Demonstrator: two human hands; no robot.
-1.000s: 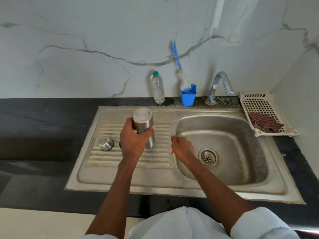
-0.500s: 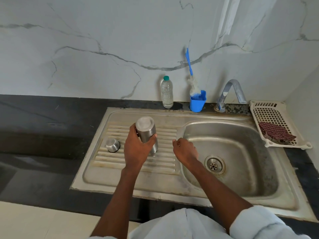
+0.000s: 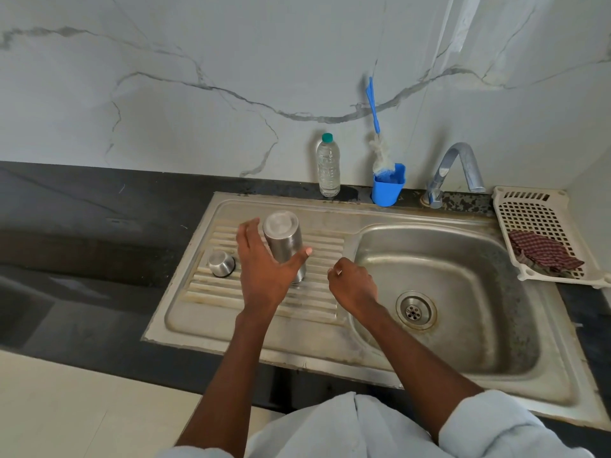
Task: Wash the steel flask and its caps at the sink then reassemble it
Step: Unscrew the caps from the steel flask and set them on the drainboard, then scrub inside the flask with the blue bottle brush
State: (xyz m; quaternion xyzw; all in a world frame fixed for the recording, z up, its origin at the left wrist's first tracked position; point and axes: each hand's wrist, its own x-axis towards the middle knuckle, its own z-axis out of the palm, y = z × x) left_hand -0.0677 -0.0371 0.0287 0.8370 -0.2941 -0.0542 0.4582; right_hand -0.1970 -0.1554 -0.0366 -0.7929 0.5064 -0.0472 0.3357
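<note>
Flask stood on the drainboard, cap still apart

The sink point(image 3: 330, 213) is seen dry, with its tap point(image 3: 458, 166) at upper right not running, so washing cannot be confirmed. The steel flask point(image 3: 284, 241) is stood upright on the ribbed drainboard at centre frame; the left hand point(image 3: 264, 269) is spread wide around it, fingers straight, no grip shown. The right hand point(image 3: 353, 285) is loosely curled, nothing held. A small steel cap point(image 3: 221, 263) is left at centre left; reassembly is judged unfinished.
</note>
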